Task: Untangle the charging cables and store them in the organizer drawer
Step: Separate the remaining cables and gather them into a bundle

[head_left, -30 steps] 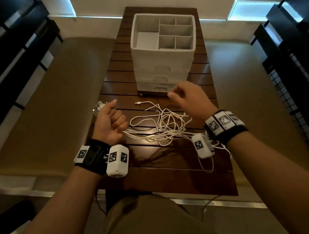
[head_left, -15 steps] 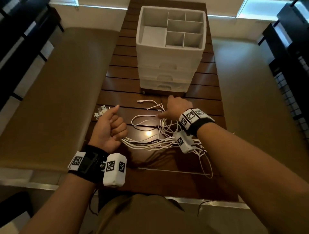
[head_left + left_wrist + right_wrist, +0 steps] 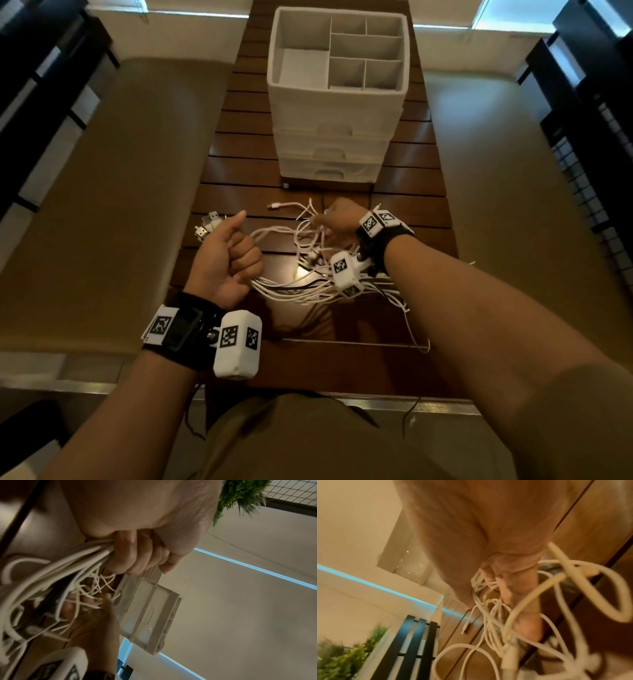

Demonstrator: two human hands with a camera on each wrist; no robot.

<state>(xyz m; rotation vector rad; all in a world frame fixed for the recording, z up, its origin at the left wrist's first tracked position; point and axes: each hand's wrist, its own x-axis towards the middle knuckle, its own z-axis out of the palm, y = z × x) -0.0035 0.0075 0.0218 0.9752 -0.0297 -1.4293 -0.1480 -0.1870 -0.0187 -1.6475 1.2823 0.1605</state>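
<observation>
1. Your left hand (image 3: 227, 262) is a fist around a bundle of white cables (image 3: 291, 287), thumb up. The left wrist view shows the fingers (image 3: 135, 555) wrapped round the strands where they enter the palm.
2. The USB plugs (image 3: 207, 224) of that bundle stick out past the thumb side of your fist, over the left edge of the table (image 3: 246, 164).
3. From the fist the cables run right across the table into a loose tangle (image 3: 308, 236) under and around your right hand (image 3: 340, 221).
4. Your right hand is down in the tangle with its back to the head camera. The right wrist view is blurred, but the fingers (image 3: 506, 586) look curled with strands (image 3: 489, 609) between them; I cannot tell for certain that they pinch one.
5. One free cable end (image 3: 274, 206) lies flat on the table, just left of your right hand and in front of the organizer (image 3: 337, 113).
6. The organizer is white and stands on the far half of the table, apart from the cables. Its divided top tray holds nothing, and the three drawers (image 3: 330, 150) under it are pushed in.
7. A few strands trail past your right forearm toward the near right of the table.
</observation>
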